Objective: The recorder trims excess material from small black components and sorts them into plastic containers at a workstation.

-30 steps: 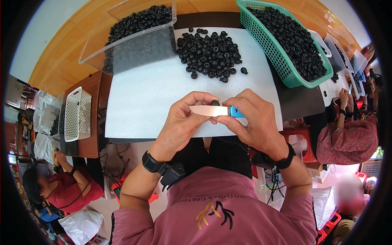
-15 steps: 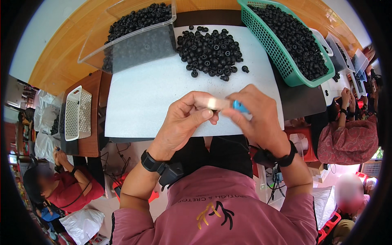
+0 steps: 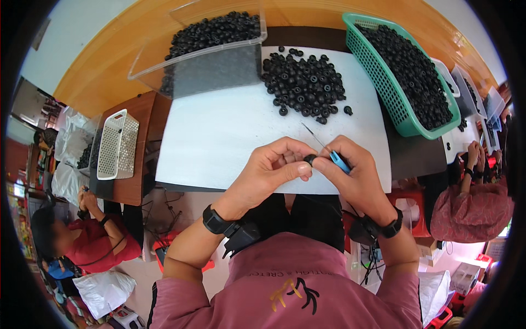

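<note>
Over the near part of the white sheet [image 3: 219,137], my two hands meet. My left hand [image 3: 276,167] pinches a small round black part [image 3: 310,159] between thumb and finger. My right hand [image 3: 353,164] is closed round a blue-handled knife [image 3: 339,162], whose thin pointed blade sticks out toward the far side. The right thumb and fingertips also reach the black part, and it is mostly covered by fingers. Beyond my hands lies a loose pile of similar black parts [image 3: 304,82], several of them with a hole showing. One single part [image 3: 348,110] lies just right of the pile.
A clear plastic bin [image 3: 216,74] of black parts stands at the far left, a green basket [image 3: 402,104] full of them at the far right. A white basket [image 3: 118,145] sits on a brown side table. One person works at the left [image 3: 101,236], another at the right [image 3: 471,205].
The right hand, blurred before, is now sharp and its knife blade shows pointing away. The black part shows more clearly between the fingertips. The whole view has shifted slightly.
</note>
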Demonstrator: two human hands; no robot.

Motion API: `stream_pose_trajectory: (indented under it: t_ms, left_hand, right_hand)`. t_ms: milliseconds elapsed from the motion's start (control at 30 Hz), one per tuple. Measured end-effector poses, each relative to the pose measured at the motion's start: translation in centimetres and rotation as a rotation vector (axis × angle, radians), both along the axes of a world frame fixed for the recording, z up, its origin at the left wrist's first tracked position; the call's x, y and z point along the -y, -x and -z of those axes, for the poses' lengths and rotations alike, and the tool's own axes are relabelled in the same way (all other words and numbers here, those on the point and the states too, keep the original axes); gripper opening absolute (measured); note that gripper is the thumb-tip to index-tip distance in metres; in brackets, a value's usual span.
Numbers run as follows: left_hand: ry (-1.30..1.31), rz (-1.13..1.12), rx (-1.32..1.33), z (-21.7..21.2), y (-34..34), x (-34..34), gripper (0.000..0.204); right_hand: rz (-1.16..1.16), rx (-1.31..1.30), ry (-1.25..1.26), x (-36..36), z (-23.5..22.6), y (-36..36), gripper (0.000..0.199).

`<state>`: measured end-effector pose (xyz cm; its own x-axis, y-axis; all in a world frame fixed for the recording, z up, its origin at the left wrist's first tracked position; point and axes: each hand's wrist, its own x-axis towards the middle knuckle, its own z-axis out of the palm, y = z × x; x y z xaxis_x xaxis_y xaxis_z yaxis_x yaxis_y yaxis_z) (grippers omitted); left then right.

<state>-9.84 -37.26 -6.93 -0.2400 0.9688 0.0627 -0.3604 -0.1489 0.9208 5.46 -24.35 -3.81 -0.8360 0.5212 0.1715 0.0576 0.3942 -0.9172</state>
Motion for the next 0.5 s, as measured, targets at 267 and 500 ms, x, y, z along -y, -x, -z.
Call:
stream_pose_trajectory:
  t_ms: [267, 500]
  left_hand:
    - [-0.131, -0.396, -0.201, -6.7, 10.1, -2.1, 0.026]
    - [-0.05, -0.632, -0.443, -7.5, 13.4, -2.1, 0.024]
  right_hand:
    - [0.084, 0.047, 0.149, -1.1, 0.1, -0.6, 0.018]
    - [0.106, 0.059, 0.099, -1.7, 0.5, -1.5, 0.02]
